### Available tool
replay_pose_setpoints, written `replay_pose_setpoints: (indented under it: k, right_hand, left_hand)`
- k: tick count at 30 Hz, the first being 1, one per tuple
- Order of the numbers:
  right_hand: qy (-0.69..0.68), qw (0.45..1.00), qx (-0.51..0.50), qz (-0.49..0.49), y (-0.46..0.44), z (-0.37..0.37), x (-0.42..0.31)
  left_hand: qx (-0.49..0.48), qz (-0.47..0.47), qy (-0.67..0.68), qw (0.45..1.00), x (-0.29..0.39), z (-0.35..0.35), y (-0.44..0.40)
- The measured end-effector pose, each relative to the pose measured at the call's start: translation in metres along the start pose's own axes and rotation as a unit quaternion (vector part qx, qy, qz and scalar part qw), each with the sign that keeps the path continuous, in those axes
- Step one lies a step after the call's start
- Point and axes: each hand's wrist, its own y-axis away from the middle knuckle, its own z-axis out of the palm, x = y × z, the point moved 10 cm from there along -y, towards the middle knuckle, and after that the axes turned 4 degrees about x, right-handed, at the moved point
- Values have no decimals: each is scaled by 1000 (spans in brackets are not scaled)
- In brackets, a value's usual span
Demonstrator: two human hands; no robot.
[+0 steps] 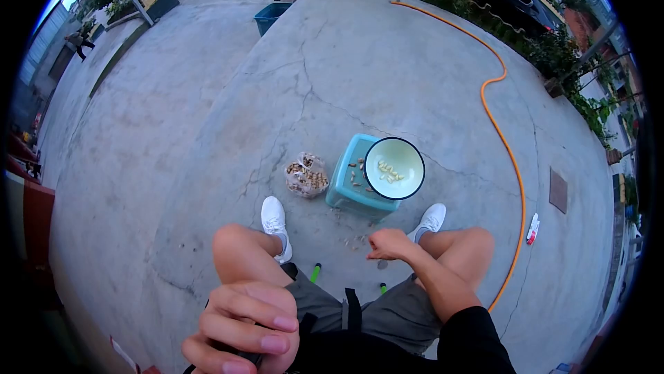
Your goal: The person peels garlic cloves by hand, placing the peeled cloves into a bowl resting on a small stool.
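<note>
My left hand (245, 325) is raised close to the camera at the lower left, its fingers curled round a small dark object mostly hidden by them. My right hand (389, 244) hangs between my knees, below the stool, with its fingers curled in; what they hold, if anything, is hidden. A light blue plastic stool (341, 181) stands in front of me. On its right part rests a pale bowl (404, 152) with a dark rim, holding several peeled pale kernels (389, 172). Several brown pods lie on the stool left of the bowl. A clear bag of peanuts (306, 175) sits on the ground beside the stool.
An orange hose (508, 146) curves along the right side. Beyond it lie a red-and-white packet (532, 229) and a square plate (558, 190). A blue bin (270, 18) stands farther off. Bits of shell lie below the stool. A person (79, 43) is far left.
</note>
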Motion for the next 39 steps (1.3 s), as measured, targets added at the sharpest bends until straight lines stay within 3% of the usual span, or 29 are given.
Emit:
replay_pose_setpoints:
  k: [8,39]
  right_hand:
    - [14,1000,9,-9,-1,-2,0]
    - [-7,1000,6,4,-1,10,10]
  left_hand:
    - [13,53,6,998,-1,2,-3]
    - [34,32,16,999,-5,0,3]
